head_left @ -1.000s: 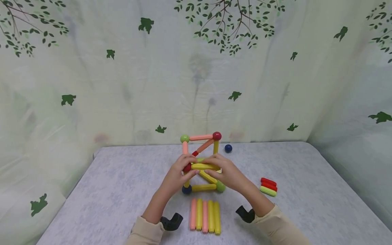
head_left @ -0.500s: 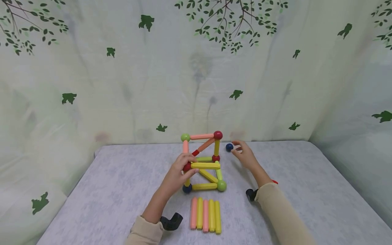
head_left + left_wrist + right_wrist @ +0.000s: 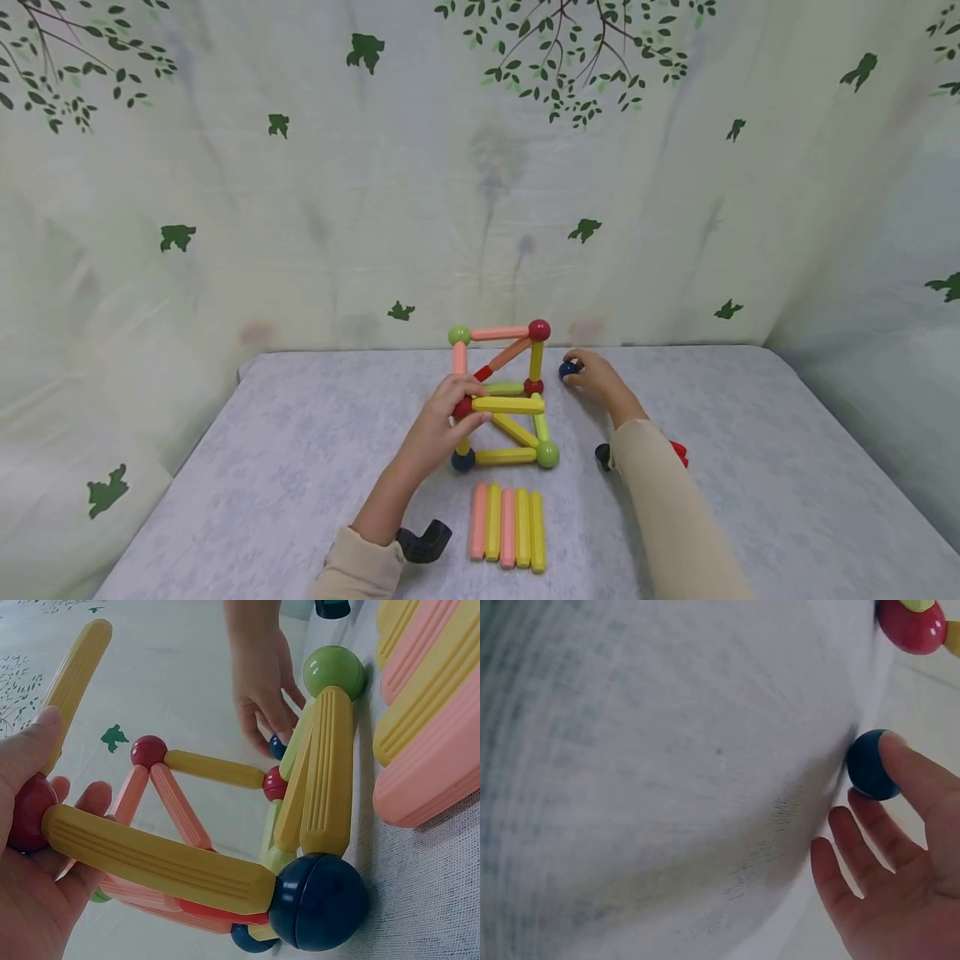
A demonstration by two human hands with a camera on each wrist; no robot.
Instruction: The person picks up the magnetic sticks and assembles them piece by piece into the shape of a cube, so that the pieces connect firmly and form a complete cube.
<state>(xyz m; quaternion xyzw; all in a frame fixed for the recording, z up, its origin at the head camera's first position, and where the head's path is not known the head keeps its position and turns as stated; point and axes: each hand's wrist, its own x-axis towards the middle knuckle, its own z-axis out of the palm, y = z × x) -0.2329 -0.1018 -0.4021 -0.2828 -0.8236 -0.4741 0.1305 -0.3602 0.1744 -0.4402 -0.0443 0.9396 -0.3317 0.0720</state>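
A frame of rods and balls stands mid-table. My left hand grips its red ball, from which a yellow rod points right, its far end near the upright light-green rod. In the left wrist view a yellow rod joins that ball to a dark blue ball below. My right hand pinches a loose blue ball on the table, right of the frame; in the right wrist view the thumb lies on this ball and the other fingers are spread beneath.
Several pink and yellow rods lie side by side in front of the frame. Red pieces show partly behind the right sleeve. A leaf-patterned cloth hangs behind the grey table.
My right hand has left the yellow rod, moved right and back to the loose blue ball, and taken hold of it. My left hand has kept its grip on the red ball.
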